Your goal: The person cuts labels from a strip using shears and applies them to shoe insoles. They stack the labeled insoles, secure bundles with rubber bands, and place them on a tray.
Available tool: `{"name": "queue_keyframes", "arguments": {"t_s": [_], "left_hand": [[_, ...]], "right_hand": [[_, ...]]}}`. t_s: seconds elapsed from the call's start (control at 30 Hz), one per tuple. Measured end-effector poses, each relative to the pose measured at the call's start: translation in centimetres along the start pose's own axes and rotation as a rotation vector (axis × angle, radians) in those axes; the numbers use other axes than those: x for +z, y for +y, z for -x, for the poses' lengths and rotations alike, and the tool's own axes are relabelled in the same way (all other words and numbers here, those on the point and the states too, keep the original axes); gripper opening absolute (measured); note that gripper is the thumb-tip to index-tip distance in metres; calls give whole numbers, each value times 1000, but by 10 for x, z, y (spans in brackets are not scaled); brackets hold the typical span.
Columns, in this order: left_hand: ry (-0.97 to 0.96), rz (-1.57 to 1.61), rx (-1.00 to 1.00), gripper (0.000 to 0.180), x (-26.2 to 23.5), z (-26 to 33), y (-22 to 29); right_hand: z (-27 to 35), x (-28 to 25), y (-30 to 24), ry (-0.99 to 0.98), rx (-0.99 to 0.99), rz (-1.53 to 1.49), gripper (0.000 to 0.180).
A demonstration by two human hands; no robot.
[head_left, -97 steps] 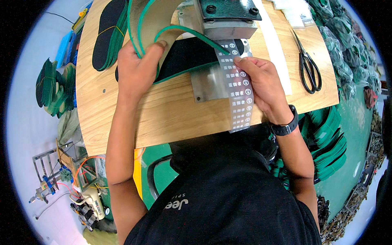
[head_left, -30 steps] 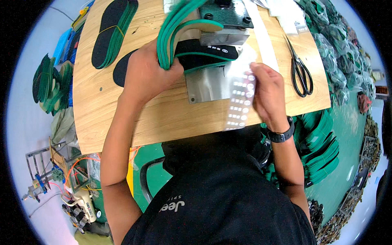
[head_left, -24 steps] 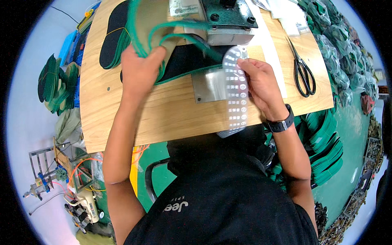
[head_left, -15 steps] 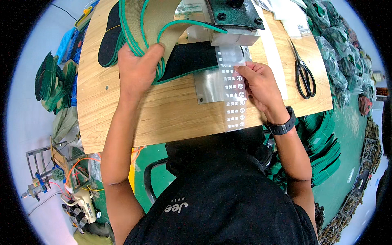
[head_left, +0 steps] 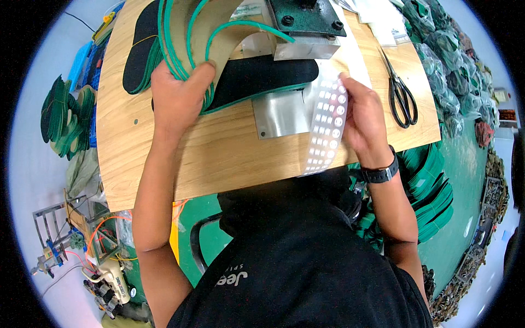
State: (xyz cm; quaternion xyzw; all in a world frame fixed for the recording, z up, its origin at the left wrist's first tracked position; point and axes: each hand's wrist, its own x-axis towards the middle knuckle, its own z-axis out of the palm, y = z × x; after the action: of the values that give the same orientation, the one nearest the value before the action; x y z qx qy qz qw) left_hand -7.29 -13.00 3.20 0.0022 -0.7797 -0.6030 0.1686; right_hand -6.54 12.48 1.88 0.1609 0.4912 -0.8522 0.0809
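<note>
My left hand (head_left: 179,101) is closed round several bent insoles (head_left: 227,27) with beige undersides and green edges. Below them a black insole (head_left: 262,79) lies face up, its rounded end over a flat metal plate (head_left: 281,117) and beneath the metal block of a press (head_left: 306,49). Whether my left fingers also grip this one is hidden. Pinched in my right hand (head_left: 365,117), a clear strip of film (head_left: 327,128) with rows of white print hangs curved beside the plate, its lower end reaching the table's near edge.
Black-handled scissors (head_left: 402,98) lie on the wooden table (head_left: 219,158) to the right. A banded stack of black insoles (head_left: 141,60) sits at the left. Filled clear bags (head_left: 451,82) and green-edged insole piles (head_left: 429,191) are on the green floor at the right.
My right hand has drawn the film strip off the black insole, toward the right, leaving that insole's rounded end uncovered. My left hand keeps its hold on the bent insoles.
</note>
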Motion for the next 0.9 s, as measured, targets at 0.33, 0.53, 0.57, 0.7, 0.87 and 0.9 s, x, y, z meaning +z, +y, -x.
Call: {"name": "queue_keyframes", "arguments": {"t_s": [0.33,0.53,0.57,0.7,0.87,0.9], "left_hand": [[-39,-2,55,14,-3,-2,-5],[-54,-55,96,14,-5,-1,-5],[-56,-83,99,14,-5,-1,-4],[-50,-55,115,15,-3,-2,-7],[-42,-90,95,15,-1,-2,-9],[-38,-95,81,15,-1,-2,-8]], "right_hand": [[-5,3,12,-170,49,408,25],[-3,11,12,-182,22,467,25],[-4,11,13,-181,13,482,26],[-5,8,16,-176,-9,515,22],[-7,4,17,-150,0,497,21],[-6,6,15,-150,9,505,21]]}}
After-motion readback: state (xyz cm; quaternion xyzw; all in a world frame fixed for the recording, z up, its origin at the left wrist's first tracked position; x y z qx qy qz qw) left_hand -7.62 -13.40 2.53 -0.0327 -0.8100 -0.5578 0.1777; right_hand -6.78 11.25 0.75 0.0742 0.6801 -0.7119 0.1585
